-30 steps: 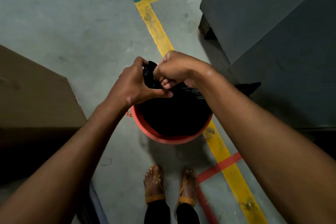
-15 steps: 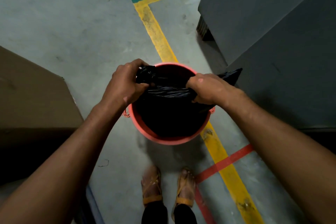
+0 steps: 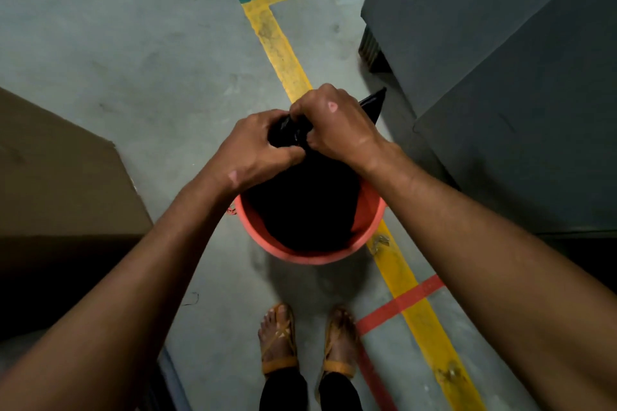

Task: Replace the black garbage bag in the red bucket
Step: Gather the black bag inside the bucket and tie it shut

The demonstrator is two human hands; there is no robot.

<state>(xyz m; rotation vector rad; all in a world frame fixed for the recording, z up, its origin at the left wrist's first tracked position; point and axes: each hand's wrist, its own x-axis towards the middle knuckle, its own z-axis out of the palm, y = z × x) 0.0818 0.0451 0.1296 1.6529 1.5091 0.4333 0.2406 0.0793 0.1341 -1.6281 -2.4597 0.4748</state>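
Black bag (image 3: 310, 207) in red bucket (image 3: 364, 223) — floor (image 3: 133, 43) grey, striped yellow, green, red.

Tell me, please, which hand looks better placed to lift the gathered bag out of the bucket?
Probably the left hand: its fingers wrap the bunched neck of the black bag directly above the red bucket. The right hand pinches beside it, nearer the loose tail.

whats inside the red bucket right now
The black garbage bag fills the red bucket; its gathered top is gripped above the rim by the left hand and right hand. The bag's contents and the bucket's bottom are hidden.
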